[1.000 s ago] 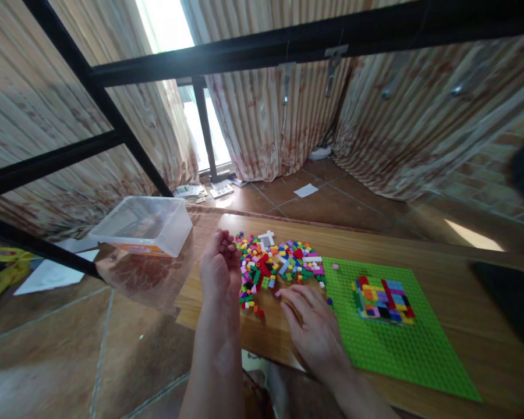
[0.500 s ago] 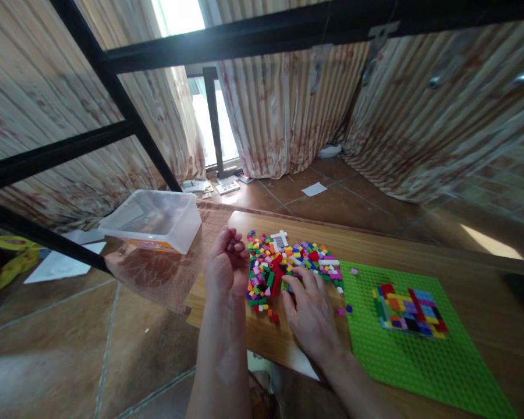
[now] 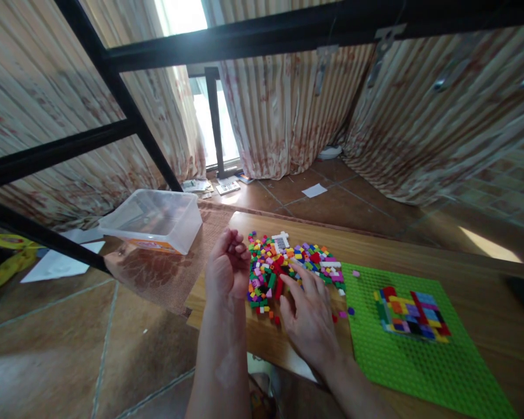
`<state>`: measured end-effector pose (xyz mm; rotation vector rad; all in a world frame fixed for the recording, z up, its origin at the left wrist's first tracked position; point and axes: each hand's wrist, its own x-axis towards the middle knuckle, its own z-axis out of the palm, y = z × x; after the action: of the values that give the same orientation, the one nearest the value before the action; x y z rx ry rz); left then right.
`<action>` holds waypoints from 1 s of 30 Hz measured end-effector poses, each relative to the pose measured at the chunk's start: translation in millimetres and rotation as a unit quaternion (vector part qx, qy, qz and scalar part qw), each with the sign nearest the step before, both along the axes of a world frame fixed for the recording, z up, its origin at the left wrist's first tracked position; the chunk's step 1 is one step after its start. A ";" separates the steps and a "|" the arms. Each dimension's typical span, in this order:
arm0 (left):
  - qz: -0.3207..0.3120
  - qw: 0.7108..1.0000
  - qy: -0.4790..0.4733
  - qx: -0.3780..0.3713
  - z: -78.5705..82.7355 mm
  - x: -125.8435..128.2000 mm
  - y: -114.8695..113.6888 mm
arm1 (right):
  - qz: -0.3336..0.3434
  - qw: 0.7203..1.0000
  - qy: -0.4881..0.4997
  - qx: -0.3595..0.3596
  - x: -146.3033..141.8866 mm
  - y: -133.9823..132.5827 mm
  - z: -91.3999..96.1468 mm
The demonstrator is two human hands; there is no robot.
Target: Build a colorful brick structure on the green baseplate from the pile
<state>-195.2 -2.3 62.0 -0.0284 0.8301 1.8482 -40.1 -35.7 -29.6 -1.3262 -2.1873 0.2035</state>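
A heap of small coloured bricks (image 3: 288,265) lies on the wooden table (image 3: 419,253). My right hand (image 3: 308,311) rests palm down at the heap's near edge, fingers spread and reaching into the bricks. My left hand (image 3: 227,269) is raised at the heap's left side, fingers curled loosely inward; whether it holds anything is hidden. Right of the heap lies a green studded baseplate (image 3: 410,361) with a flat patch of mixed-colour bricks (image 3: 413,314) built on it.
A clear plastic tub (image 3: 152,220) sits on a brown mat at the table's left end. Black metal bars cross above and to the left. Striped curtains hang behind, with papers on the tiled floor. A dark object sits at the far right edge.
My right hand moved forward from the table edge into the brick heap. The left hand stayed raised with fingers curled. The view shifted slightly left.
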 end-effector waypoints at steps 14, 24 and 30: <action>-0.028 0.999 0.034 0.008 -2.2 -1.0 0.5 | 0.067 0.998 -0.010 -0.012 -10.7 10.5 9.6; -0.024 1.000 0.007 0.010 -1.4 -0.1 0.0 | 0.066 0.993 0.093 -0.026 -2.9 10.3 7.5; -0.063 0.995 0.078 -0.020 -0.4 4.7 -0.4 | 0.037 0.963 0.256 -0.076 7.2 8.3 9.5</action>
<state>-190.5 -2.7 61.7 0.1420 0.9565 1.7297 -32.9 -27.5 -20.2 -1.1148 -1.8050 0.6767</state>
